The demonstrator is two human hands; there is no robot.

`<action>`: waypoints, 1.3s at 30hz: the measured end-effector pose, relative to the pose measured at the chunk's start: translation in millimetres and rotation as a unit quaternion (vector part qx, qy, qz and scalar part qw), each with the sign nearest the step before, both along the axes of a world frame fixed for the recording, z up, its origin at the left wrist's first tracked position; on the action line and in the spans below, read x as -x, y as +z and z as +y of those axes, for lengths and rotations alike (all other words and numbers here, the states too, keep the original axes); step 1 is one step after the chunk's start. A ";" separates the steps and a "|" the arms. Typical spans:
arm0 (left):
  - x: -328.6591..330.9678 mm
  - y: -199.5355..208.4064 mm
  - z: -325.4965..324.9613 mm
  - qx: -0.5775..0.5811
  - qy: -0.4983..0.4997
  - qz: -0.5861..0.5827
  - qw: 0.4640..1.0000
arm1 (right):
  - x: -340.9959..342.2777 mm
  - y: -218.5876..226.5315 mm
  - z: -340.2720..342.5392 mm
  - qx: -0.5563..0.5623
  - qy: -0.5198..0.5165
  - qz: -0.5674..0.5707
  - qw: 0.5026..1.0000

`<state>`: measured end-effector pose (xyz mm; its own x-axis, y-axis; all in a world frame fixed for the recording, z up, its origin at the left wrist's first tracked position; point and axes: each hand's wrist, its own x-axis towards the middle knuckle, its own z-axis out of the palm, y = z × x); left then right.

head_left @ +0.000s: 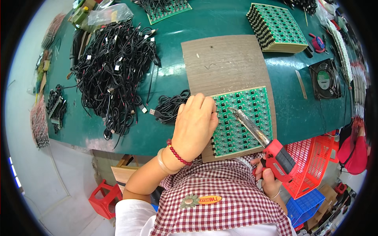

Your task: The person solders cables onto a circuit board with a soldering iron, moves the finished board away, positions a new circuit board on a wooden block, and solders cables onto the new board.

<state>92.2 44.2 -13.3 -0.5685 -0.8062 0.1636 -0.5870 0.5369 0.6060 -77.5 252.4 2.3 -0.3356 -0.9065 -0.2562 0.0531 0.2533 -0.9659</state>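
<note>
A green circuit board panel (244,135) with rows of small black parts lies before me on a brown wooden board (224,59). My left hand (195,124) is closed at the panel's left edge, fingers curled; what they pinch is hidden. Right beside it a coiled black USB cable (173,106) lies on the table, partly covered by the hand. My right hand (269,183) grips a red and black soldering gun (280,159). Its metal barrel slants up to the left, and the tip is over the panel's upper left part; whether it touches cannot be told.
A large heap of black USB cables (118,63) covers the left of the green table (167,51). At the back right stands a stack of circuit panels (275,27). A black fan (325,78) and a flat metal strip (301,84) lie right. Below stands a red crate (311,161).
</note>
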 end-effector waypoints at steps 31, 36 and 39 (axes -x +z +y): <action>-87.2 4.5 -85.9 0.141 -0.109 -0.148 0.973 | -0.6 3.5 -24.9 0.088 -0.064 -0.022 0.994; -102.6 2.8 -91.0 0.137 -0.101 -0.232 0.958 | -0.9 4.9 -26.4 0.109 -0.072 -0.035 0.991; -100.0 4.5 -101.1 0.175 -0.129 -0.219 0.951 | -0.4 3.1 -26.0 0.117 -0.077 -0.029 0.990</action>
<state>192.2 -56.9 -8.8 -0.8159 -0.5699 0.0975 -0.5629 0.8215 0.0912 -77.1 226.4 5.4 -0.4652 -0.8825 -0.0688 0.1311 0.0082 -0.9913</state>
